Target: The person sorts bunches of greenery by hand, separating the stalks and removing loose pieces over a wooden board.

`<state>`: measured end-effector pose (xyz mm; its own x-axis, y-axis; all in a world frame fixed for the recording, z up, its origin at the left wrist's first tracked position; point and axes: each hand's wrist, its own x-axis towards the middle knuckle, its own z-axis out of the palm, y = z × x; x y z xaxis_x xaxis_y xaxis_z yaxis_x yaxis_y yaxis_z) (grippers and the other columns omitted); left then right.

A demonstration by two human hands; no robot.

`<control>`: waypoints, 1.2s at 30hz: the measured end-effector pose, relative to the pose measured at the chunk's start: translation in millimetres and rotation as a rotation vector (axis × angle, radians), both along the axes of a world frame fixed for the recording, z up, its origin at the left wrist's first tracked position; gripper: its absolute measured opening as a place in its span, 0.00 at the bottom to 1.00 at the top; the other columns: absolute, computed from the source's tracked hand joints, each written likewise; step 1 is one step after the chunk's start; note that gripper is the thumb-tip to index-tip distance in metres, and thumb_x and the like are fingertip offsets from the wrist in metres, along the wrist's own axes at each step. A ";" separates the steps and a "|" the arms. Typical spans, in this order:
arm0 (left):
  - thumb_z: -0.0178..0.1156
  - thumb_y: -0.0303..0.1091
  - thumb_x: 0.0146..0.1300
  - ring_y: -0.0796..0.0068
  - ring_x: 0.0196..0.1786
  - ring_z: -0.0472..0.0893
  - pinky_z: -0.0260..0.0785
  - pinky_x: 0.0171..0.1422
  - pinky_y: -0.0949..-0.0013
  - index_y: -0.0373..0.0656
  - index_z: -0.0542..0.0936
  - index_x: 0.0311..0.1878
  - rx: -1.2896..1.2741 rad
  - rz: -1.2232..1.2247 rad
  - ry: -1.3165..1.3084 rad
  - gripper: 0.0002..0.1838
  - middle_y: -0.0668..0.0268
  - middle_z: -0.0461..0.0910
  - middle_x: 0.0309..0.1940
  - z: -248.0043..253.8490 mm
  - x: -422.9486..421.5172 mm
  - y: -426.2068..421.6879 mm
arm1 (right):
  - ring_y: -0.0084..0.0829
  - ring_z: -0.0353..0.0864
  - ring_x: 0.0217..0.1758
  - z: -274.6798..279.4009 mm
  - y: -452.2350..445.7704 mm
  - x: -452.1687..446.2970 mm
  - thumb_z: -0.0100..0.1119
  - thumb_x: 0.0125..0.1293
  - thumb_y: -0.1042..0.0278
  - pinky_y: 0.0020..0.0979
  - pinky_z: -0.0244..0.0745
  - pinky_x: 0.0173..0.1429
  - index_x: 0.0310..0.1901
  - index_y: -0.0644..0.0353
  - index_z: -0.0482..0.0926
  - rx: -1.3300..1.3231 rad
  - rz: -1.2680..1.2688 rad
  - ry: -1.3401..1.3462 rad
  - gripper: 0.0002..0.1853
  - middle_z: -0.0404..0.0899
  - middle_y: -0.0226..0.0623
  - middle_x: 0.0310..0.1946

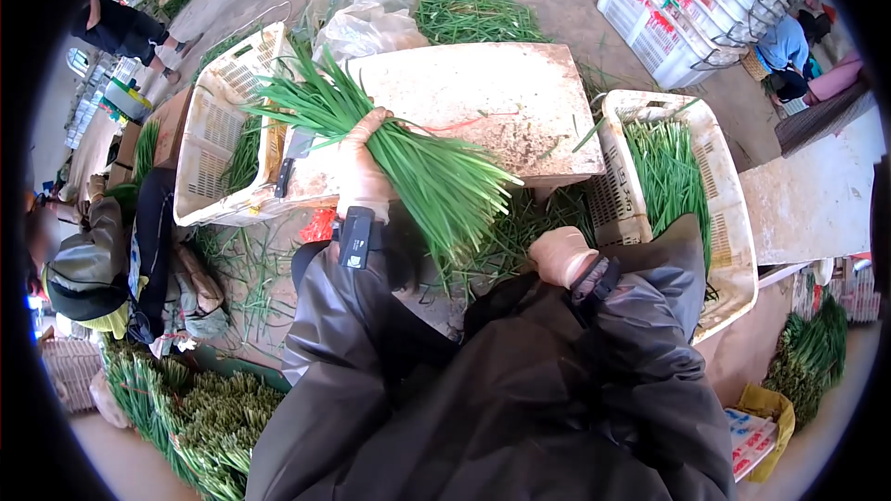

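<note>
In my left hand [365, 162], gloved and closed round its middle, is a large bunch of long green stalks [436, 176], held over the near edge of a low, soiled white table [520, 102]. The leafy tips fan out to the upper left, the cut ends to the lower right. My right hand [562, 256], also gloved, rests by my lap with its fingers curled in; whether anything is inside cannot be seen. A knife with a black handle [284, 178] lies at the table's left end. A red string [473, 121] lies on the tabletop.
White crates with green stalks stand left [209, 144] and right [729, 223] of the table. Behind it are a clear plastic bag [371, 23] and loose stalks [478, 14]. Stacked crates [659, 28] stand back right. Co-workers are at the left [93, 250] and far right [784, 46].
</note>
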<state>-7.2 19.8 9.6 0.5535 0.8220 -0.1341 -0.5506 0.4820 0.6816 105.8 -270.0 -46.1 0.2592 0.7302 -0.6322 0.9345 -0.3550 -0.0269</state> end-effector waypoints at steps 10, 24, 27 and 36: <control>0.65 0.21 0.67 0.63 0.38 0.85 0.84 0.46 0.60 0.34 0.77 0.60 -0.038 0.013 -0.012 0.19 0.58 0.83 0.39 2.8 -3.6 4.9 | 0.48 0.89 0.37 37.9 16.2 -21.5 0.67 0.69 0.49 0.43 0.84 0.42 0.39 0.53 0.89 0.647 0.074 0.383 0.15 0.89 0.41 0.34; 0.65 0.24 0.66 0.65 0.34 0.85 0.82 0.41 0.62 0.32 0.83 0.44 -0.011 0.003 0.049 0.06 0.58 0.84 0.33 -3.5 15.8 -12.2 | 0.39 0.86 0.27 20.7 31.0 -40.5 0.70 0.65 0.64 0.39 0.81 0.34 0.40 0.54 0.84 1.235 0.020 0.278 0.06 0.83 0.33 0.23; 0.66 0.24 0.64 0.64 0.31 0.84 0.82 0.39 0.62 0.31 0.83 0.43 -0.021 -0.034 0.067 0.07 0.58 0.84 0.31 -5.9 19.8 -15.5 | 0.38 0.86 0.27 25.6 32.0 -40.7 0.70 0.65 0.65 0.38 0.81 0.33 0.36 0.53 0.82 1.287 -0.016 0.233 0.05 0.82 0.32 0.22; 0.67 0.23 0.62 0.62 0.32 0.84 0.81 0.38 0.62 0.30 0.83 0.43 0.009 -0.026 0.087 0.08 0.56 0.84 0.31 5.6 23.2 -30.5 | 0.17 0.78 0.25 56.8 19.1 -26.4 0.68 0.69 0.77 0.23 0.73 0.32 0.38 0.63 0.85 1.261 -0.481 0.751 0.01 0.81 0.30 0.24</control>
